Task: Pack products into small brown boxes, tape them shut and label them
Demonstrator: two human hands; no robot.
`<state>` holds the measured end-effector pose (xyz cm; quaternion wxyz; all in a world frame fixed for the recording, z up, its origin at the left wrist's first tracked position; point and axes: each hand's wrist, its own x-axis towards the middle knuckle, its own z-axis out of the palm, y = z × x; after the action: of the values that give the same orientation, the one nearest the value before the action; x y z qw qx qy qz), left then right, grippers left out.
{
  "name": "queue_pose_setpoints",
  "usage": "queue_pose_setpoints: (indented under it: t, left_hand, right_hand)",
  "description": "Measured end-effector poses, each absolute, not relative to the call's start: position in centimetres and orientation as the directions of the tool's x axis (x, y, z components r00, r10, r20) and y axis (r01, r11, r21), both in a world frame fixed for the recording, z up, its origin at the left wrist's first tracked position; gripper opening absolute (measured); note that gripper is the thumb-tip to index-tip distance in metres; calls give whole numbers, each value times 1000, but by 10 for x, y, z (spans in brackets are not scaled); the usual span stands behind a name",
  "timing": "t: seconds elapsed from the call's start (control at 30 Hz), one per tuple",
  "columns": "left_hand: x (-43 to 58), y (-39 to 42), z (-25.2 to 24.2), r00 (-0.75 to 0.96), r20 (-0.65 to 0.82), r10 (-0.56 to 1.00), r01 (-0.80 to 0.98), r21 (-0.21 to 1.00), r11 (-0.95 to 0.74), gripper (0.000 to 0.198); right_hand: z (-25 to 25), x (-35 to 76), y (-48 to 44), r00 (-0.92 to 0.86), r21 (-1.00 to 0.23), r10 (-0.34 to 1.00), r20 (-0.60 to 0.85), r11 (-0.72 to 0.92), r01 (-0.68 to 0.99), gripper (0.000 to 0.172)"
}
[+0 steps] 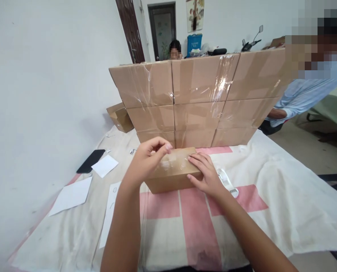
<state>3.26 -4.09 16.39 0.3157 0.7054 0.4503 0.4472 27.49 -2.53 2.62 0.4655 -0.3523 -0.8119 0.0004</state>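
Note:
A small cardboard box [168, 183] sits on the cloth-covered table in front of me, with clear tape across its top. My right hand [208, 175] grips the box's right end, fingers over the top and thumb against the front face. Just above the left part of the box is my left hand [149, 158], its fingers curled and thumb close to the forefinger. Whether anything is pinched there I cannot make out. Beside my right wrist lies a white tape dispenser [227, 183], partly hidden by that hand.
Several taped cartons [198, 81] form a wall behind the box. An open carton [120, 117] stands at the back left. White papers [72, 196] and a black phone-like slab [90, 161] lie on the left. A person in a light blue shirt [301, 96] is at the right; another person's head shows behind the cartons.

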Motion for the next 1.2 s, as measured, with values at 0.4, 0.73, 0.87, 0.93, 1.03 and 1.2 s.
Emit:
queue_pose_setpoints:
  t: [0.4,0.73,0.87,0.93,1.03,1.2]
  left_hand:
    - [-24,-19,144,288,82,954,620,743,-251,18]
    - [-50,-12,133,323,-33,946,549,821,-159,24]
    - [-50,-6,127,350,-55,935,554,817,-159,22]
    - [-50,-5,126,350,-59,935,565,809,-160,22]
    - [-48,-7,127,326,-52,944,609,775,-167,23]
    - [-45,-12,131,187,-129,974,763,643,-61,25]
  right_hand:
    - [21,270,-29,-252,-362,577,777,738,570,52]
    - [19,268,-31,-214,-386,578,787,733,559,48]
    - [19,268,-31,-218,-371,563,797,742,558,50]
    - [19,268,-31,-217,-370,560,800,743,557,50]
    - [19,267,-31,-212,-378,568,796,739,558,48]
    - [19,265,-31,-199,-392,576,793,732,558,45]
